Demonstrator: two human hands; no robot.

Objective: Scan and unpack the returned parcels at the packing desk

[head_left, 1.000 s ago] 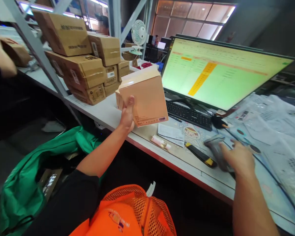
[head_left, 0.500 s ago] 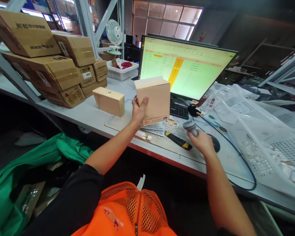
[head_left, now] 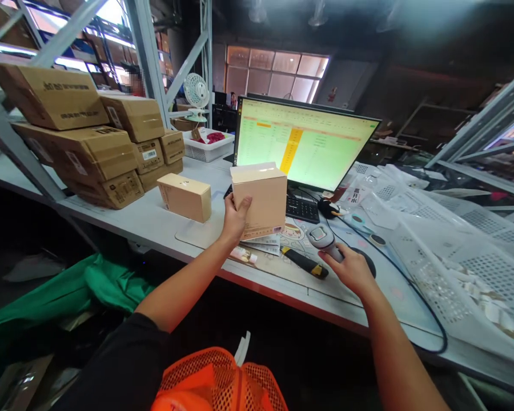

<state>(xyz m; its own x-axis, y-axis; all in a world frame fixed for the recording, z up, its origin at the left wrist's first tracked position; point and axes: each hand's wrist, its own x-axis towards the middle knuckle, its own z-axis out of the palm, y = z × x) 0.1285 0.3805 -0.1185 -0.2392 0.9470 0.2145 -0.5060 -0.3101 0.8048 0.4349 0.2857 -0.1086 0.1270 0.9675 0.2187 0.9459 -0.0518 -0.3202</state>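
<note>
My left hand [head_left: 235, 216] grips a tan cube-shaped box [head_left: 262, 200] from its left side and holds it upright above the table edge, a barcode label near its lower right corner. My right hand [head_left: 346, 268] is wrapped round the handle of a grey barcode scanner [head_left: 321, 237], whose head points up toward the box. A second tan box [head_left: 185, 196] lies on the white table [head_left: 154, 214] just left of the held one. Papers [head_left: 265, 244] lie under the held box.
Stacked cardboard cartons [head_left: 89, 142] fill the table's left. A monitor [head_left: 302, 142] with a green spreadsheet and a keyboard [head_left: 302, 209] stand behind the box. A black-and-yellow cutter [head_left: 304, 262], a cable and white perforated trays [head_left: 475, 268] lie right. A green bag [head_left: 68, 291] sits below.
The view has pulled back and up. My right hand has lifted the scanner and tilted its head toward the box. The box in my left hand sits slightly lower.
</note>
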